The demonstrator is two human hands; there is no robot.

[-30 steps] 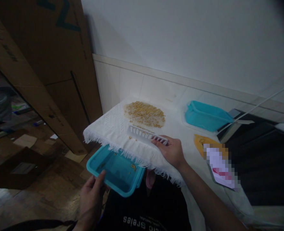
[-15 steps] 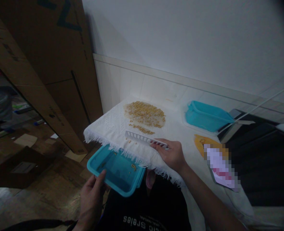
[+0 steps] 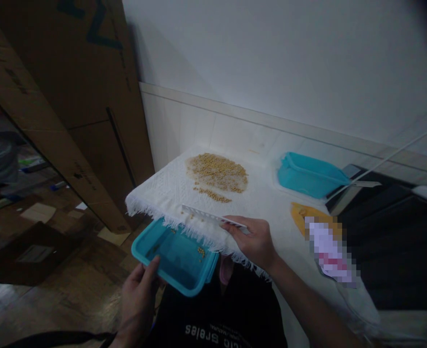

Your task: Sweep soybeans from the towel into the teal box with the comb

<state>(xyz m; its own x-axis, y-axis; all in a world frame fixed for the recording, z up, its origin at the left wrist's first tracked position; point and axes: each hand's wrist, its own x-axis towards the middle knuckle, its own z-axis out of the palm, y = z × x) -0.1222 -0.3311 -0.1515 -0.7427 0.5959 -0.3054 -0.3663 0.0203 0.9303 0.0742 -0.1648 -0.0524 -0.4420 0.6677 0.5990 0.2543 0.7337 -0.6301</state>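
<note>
My left hand (image 3: 141, 287) grips the near left rim of a blue plastic tub (image 3: 179, 280), held under the fringed edge of a white tablecloth (image 3: 151, 193). A few soybean-like yellow beans lie inside the tub. My right hand (image 3: 251, 239) is closed on one end of a white slotted plastic strip (image 3: 206, 216), which rests low over the cloth near its front edge. Two or three loose beans lie in front of the strip. Behind it are a short row of beans (image 3: 213, 195) and a wide heap of beans (image 3: 217, 169).
Another blue tub (image 3: 311, 176) stands at the back right, against the wall. Near it lie an orange-yellow item (image 3: 300, 215) and a blurred-out flat object (image 3: 331, 256), with a black surface (image 3: 387, 241) beyond. Large cardboard boxes (image 3: 90, 96) stand at the left.
My right hand has drawn the white strip a little toward the front edge and left, tilting it. A few loose beans have shifted with it. The tub in my left hand stays in place.
</note>
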